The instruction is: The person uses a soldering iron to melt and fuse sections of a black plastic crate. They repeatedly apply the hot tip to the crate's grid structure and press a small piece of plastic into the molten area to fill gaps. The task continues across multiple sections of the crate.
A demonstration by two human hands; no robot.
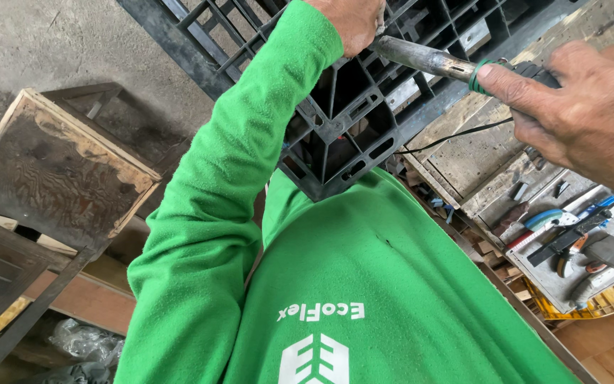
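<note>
- While the camera looks steeply down the wearer's green fleece top [364,284], the left hand [353,21] is raised, its green sleeve [229,192] running from the lower left up to the top of the view.
- The left hand's fingers rest against the black plastic pallet [349,107], right where the tool's tip meets it; whether they curl round a rib cannot be told.
- The right hand [584,107] comes in from the right edge, fingers closed round the dark handle of a soldering iron [428,58], thumb laid along it.
- The soldering iron has a dull, scorched metal barrel, a green band wound near the handle and a thin black cord trailing down; its tip lies against the pallet by the left hand.
- The pallet is an open grid of ribs and square cells, held tilted close before the chest.
- To the right, a worktop [477,163] carries scattered hand tools [570,242]; a worn wooden crate [58,163] stands at left.
</note>
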